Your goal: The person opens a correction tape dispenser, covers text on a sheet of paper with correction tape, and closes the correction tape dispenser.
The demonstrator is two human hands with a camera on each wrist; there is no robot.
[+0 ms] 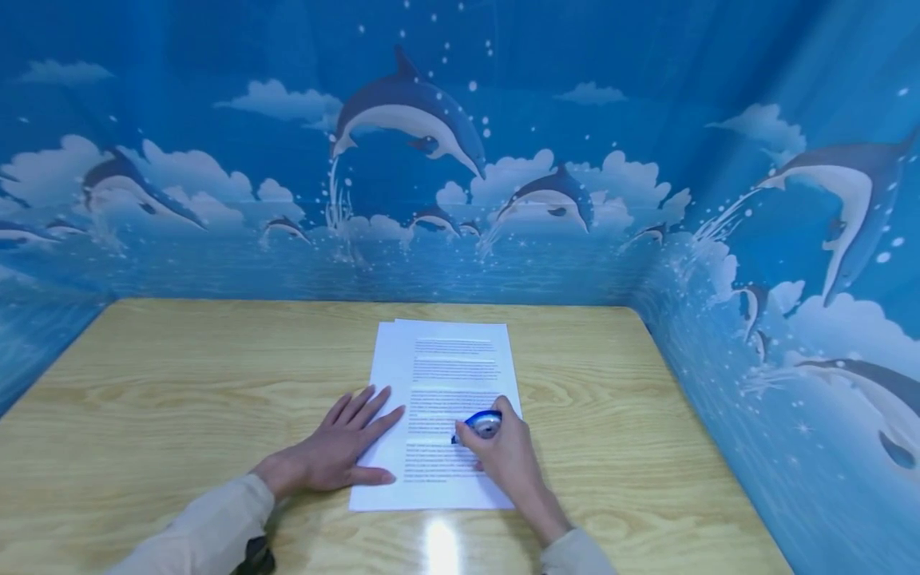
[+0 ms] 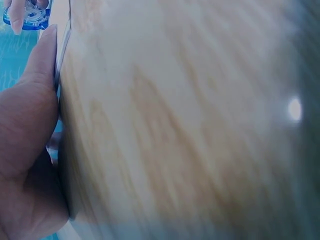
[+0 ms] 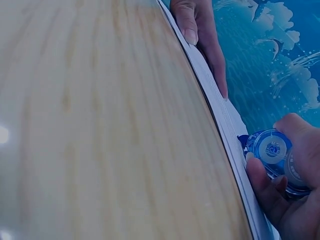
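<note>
The right hand (image 1: 512,457) pinches a blue tape dispenser (image 1: 485,423) between its fingers and thumb; the tip, just beside the thumb, is at the printed paper (image 1: 391,359). The left hand (image 1: 338,451) has its fingers spread on the paper's left margin, and the table (image 1: 611,415) shows beside its little finger.

Bare tabletop (image 1: 604,407) left and right of the paper stack (image 1: 391,355) lets a hand pass. On the stack, the left hand (image 1: 338,447) (fingers spread) blocks the left margin, the right hand (image 1: 509,451) and blue dispenser (image 1: 485,423) the right half; beyond it rises a curtain (image 1: 251,267).
</note>
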